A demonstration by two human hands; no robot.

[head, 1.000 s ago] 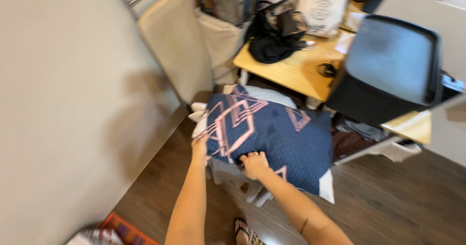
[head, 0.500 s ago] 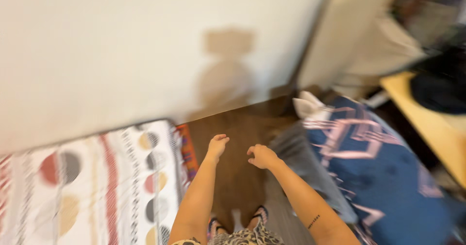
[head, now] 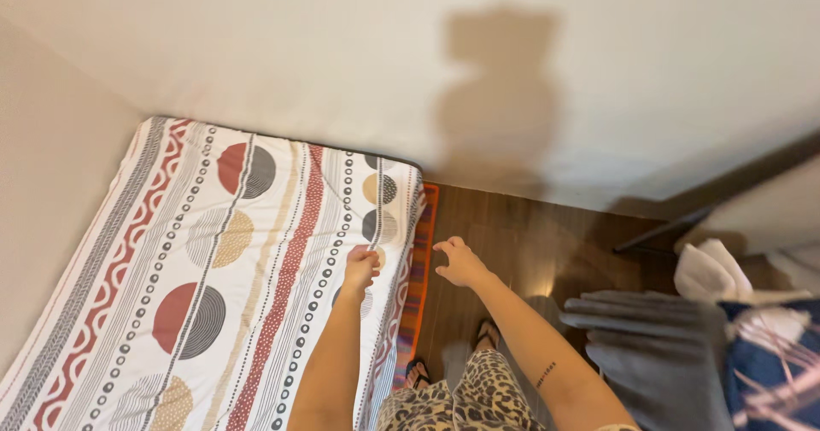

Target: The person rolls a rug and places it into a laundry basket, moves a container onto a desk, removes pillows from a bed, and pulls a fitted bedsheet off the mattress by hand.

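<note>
- Down below the camera, both bare forearms reach forward from the bottom edge, side by side and nearly parallel.
- The left hand [head: 361,268] is held out over the near edge of the mattress [head: 171,286], which lies on the floor against the wall [head: 342,64] and wears a patterned sheet [head: 282,226] of stripes, dots and half-circles in red, grey and tan.
- Its fingers are curled into a loose fist, knuckles up; whether they pinch a fold of the sheet or merely rest above it cannot be told.
- The right hand [head: 459,262] hangs over the dark wooden floor [head: 521,243], just beside the mattress edge and an orange striped rug [head: 418,269] that peeks out from under it.
- That hand is half open, fingers bent and spread a little, thumb apart, holding nothing.
- The two hands are near each other but not touching.
- A small dark tattoo [head: 547,375] shows on the right forearm.
- Feet in sandals [head: 487,335] stand on the floor beneath the arms, with leopard-print clothing [head: 453,397] at the bottom edge.
- Off to the right, well apart from both hands, lie a folded grey blanket [head: 649,354] and a navy pillow [head: 777,371] with pink lines.
</note>
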